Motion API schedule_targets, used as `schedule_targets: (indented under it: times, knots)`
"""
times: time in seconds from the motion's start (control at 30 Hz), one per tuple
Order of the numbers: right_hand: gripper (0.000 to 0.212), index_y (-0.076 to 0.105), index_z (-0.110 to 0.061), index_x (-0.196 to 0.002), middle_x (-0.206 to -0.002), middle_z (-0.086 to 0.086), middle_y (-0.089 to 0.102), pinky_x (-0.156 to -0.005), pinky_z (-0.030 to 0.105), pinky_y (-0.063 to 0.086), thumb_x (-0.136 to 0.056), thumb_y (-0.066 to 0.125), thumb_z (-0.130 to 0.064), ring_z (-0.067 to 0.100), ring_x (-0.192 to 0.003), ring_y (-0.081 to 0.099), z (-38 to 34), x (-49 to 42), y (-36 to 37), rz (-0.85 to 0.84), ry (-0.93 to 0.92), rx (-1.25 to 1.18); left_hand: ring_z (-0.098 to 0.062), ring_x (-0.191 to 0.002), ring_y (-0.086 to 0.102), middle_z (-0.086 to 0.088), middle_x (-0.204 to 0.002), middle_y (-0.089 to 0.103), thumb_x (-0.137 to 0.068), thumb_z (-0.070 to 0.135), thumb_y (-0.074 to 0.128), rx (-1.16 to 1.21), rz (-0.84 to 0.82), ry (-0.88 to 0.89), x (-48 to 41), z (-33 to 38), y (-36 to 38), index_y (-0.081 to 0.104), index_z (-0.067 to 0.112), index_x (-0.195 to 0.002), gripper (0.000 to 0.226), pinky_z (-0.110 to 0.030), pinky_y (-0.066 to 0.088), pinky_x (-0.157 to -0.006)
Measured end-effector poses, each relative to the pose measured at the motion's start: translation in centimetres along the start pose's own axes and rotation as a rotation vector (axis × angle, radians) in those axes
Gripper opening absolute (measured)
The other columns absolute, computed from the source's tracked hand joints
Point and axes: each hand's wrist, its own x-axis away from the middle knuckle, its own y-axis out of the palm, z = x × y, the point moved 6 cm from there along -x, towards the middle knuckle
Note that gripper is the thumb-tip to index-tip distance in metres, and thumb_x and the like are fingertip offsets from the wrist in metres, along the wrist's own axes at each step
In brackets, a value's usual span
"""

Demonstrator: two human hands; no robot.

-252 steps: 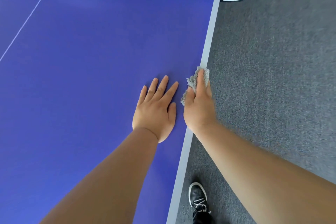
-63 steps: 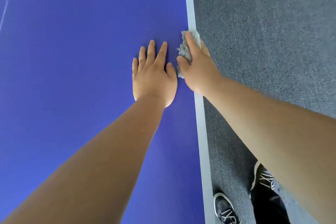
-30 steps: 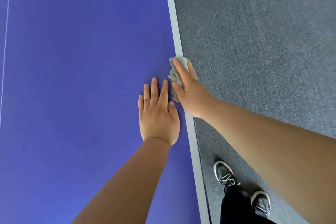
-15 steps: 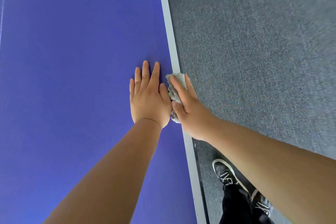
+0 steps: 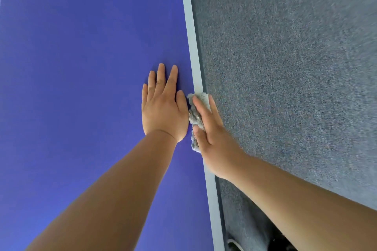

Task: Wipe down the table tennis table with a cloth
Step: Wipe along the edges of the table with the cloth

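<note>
The blue table tennis table (image 5: 81, 57) fills the left of the view, with its pale side line (image 5: 190, 26) running along the right edge. My left hand (image 5: 163, 108) lies flat on the blue surface, fingers straight. Just to its right, my right hand (image 5: 214, 134) grips a bunched grey cloth (image 5: 194, 116) at the table's edge. Its thumb and forefinger lie on top of the cloth, and its other fingers drop over the side, out of sight.
Grey carpet (image 5: 285, 67) covers the floor to the right of the table. The tip of a black shoe (image 5: 234, 245) shows at the bottom, beside the table edge.
My right hand has slid the cloth a little nearer to me along the edge, so my flat left hand now lies slightly ahead of it. The shoes have mostly left the view.
</note>
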Motion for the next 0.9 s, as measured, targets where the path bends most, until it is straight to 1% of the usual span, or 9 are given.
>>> schedule_targets:
  times: [0.1, 0.27, 0.33, 0.4, 0.5, 0.67, 0.73, 0.83, 0.9]
  knots:
    - [0.063, 0.012, -0.051, -0.159, -0.169, -0.015, -0.021, -0.123, 0.040, 0.031, -0.111, 0.038, -0.021, 0.006, -0.157, 0.005, 0.0, -3.4, -1.0, -0.025, 0.040, -0.001, -0.020, -0.160, 0.002, 0.003, -0.174, 0.009, -0.106, 0.030, 0.027, 0.013, -0.009, -0.002, -0.1, 0.1, 0.1, 0.018, 0.032, -0.164, 0.059, -0.038, 0.001, -0.130]
    - [0.061, 0.010, -0.037, -0.164, -0.171, -0.007, -0.011, -0.111, 0.008, 0.007, -0.111, 0.034, -0.017, -0.009, -0.148, -0.005, -2.1, -10.5, -3.3, -0.013, 0.028, -0.035, -0.020, -0.160, 0.004, 0.003, -0.173, 0.011, -0.100, 0.035, 0.020, 0.023, 0.003, 0.003, -0.3, 0.0, 0.1, 0.022, 0.031, -0.164, 0.064, -0.037, 0.002, -0.130]
    - [0.064, 0.004, -0.037, -0.164, -0.171, -0.007, -0.011, -0.119, 0.013, 0.009, -0.111, 0.035, -0.016, -0.008, -0.149, -0.007, -1.6, -9.1, -3.2, 0.001, 0.013, -0.035, -0.019, -0.160, 0.003, 0.003, -0.173, 0.010, -0.101, 0.035, 0.019, 0.026, -0.002, -0.001, -0.2, 0.1, 0.0, 0.021, 0.031, -0.164, 0.063, -0.037, 0.001, -0.130]
    - [0.068, 0.000, -0.038, -0.164, -0.171, -0.010, -0.015, -0.126, 0.036, 0.024, -0.110, 0.036, -0.016, 0.007, -0.157, -0.003, -0.7, -4.5, -1.7, -0.013, -0.002, -0.039, -0.018, -0.160, 0.002, 0.003, -0.173, 0.010, -0.101, 0.035, 0.020, 0.027, -0.002, -0.004, -0.1, 0.1, 0.0, 0.021, 0.031, -0.164, 0.063, -0.037, 0.001, -0.130]
    - [0.066, -0.001, -0.043, -0.162, -0.170, -0.012, -0.016, -0.116, 0.046, 0.041, -0.111, 0.036, -0.025, 0.017, -0.158, 0.011, 0.6, 2.5, 0.8, -0.009, 0.002, 0.028, -0.019, -0.160, 0.004, 0.004, -0.173, 0.011, -0.103, 0.032, 0.023, 0.025, 0.012, -0.006, -0.1, 0.0, 0.1, 0.021, 0.032, -0.164, 0.061, -0.036, 0.002, -0.129]
    - [0.061, 0.010, -0.040, -0.163, -0.171, -0.004, -0.010, -0.104, 0.049, 0.052, -0.110, 0.035, -0.023, 0.028, -0.151, 0.032, 0.4, -1.3, -0.2, 0.007, 0.002, -0.035, -0.018, -0.160, 0.002, 0.004, -0.173, 0.009, -0.103, 0.034, 0.023, 0.024, 0.005, -0.011, -0.3, -0.1, 0.3, 0.020, 0.033, -0.164, 0.062, -0.035, 0.001, -0.129]
    - [0.060, 0.010, -0.039, -0.163, -0.172, -0.001, -0.009, -0.118, 0.041, 0.038, -0.110, 0.034, -0.022, 0.020, -0.157, 0.019, 0.0, -5.2, -1.2, 0.014, 0.021, -0.009, -0.018, -0.160, 0.002, 0.004, -0.174, 0.008, -0.103, 0.034, 0.024, 0.022, 0.003, -0.015, -0.3, -0.2, 0.3, 0.020, 0.032, -0.164, 0.061, -0.037, 0.002, -0.129]
    - [0.060, 0.007, -0.045, -0.162, -0.172, -0.004, -0.010, -0.114, 0.020, 0.023, -0.112, 0.033, -0.024, 0.014, -0.158, 0.008, -0.5, -7.5, -2.1, 0.019, 0.016, 0.023, -0.019, -0.160, 0.001, 0.003, -0.174, 0.008, -0.102, 0.035, 0.021, 0.029, -0.009, -0.001, -0.4, -0.1, 0.4, 0.020, 0.031, -0.164, 0.062, -0.039, 0.003, -0.129]
    - [0.062, 0.005, -0.047, -0.161, -0.171, -0.009, -0.013, -0.114, 0.029, 0.035, -0.112, 0.034, -0.022, 0.016, -0.154, 0.023, -0.3, -4.7, -1.4, -0.008, 0.012, 0.006, -0.020, -0.160, 0.002, 0.003, -0.174, 0.008, -0.101, 0.035, 0.021, 0.031, -0.005, 0.005, -0.3, -0.1, 0.3, 0.020, 0.032, -0.164, 0.063, -0.039, 0.003, -0.129]
